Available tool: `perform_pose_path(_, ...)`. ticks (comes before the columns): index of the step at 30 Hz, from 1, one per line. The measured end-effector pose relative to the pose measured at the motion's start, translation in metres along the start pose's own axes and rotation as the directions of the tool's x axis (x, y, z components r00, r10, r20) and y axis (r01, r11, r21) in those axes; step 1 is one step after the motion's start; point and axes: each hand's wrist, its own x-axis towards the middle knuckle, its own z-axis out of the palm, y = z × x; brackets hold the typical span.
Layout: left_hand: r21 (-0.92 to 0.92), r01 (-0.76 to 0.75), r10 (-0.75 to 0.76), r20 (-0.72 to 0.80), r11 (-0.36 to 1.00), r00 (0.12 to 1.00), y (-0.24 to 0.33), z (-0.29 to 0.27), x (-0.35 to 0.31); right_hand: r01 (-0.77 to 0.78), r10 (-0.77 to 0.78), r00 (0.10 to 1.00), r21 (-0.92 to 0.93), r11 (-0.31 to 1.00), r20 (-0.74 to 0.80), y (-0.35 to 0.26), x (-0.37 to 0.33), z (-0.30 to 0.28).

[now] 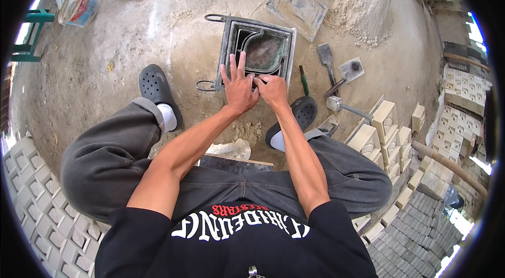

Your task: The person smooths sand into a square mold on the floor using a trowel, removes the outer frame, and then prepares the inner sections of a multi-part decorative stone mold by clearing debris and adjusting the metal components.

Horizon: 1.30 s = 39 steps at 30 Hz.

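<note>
A square metal mould (290, 41) lies on the ground between my feet, with a curved metal divider inside and two wire loop handles on its left side. Both hands meet at its near edge. My left hand (240, 93) has three fingers stretched over the mould's near left part, while its index finger and thumb come together in a pinch. Right beside it, the fingers of my right hand (273, 90) are curled closed at the same edge. Whatever the fingertips hold is hidden or too small to make out.
A flat square plate (298, 8) and a sand pile (363, 4) lie beyond the mould. On the right are a trowel (326, 59), a green-handled tool (304, 80), a mallet (334, 103) and stacked pale blocks (385, 117). A bucket (79, 8) stands far left.
</note>
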Motion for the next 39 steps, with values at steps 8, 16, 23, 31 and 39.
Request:
perform_pose_path(8, 0.011, -0.069, 0.069, -0.001, 0.998, 0.998, -0.003, 0.000, 0.003, -0.031, 0.022, 0.996, -0.105, 0.994, -0.083, -0.014, -0.007, 0.001)
perform_pose_path(16, 0.020, -0.134, 0.134, 0.003, 0.991, 0.991, -0.007, -0.011, 0.004, -0.003, 0.002, 0.949, -0.002, 1.000, -0.316, -0.009, -0.023, -0.015)
perform_pose_path(23, -0.033, -0.218, 0.217, -0.035, 0.975, 0.976, -0.030, -0.028, 0.019, -0.165, 0.164, 0.928, 0.025, 0.986, -0.334, 0.016, -0.011, -0.050)
perform_pose_path(31, 0.220, 0.048, -0.047, -0.009, 0.974, 0.999, -0.029, -0.044, 0.036, -0.221, 0.235, 0.972, -0.409, 0.886, -0.016, -0.011, 0.018, -0.049)
perform_pose_path(39, 0.296, 0.148, -0.221, 0.229, 0.944, 0.948, -0.008, -0.057, 0.057, -0.149, 0.185, 0.982, -0.462, 0.874, 0.034, 0.000, 0.027, -0.051)
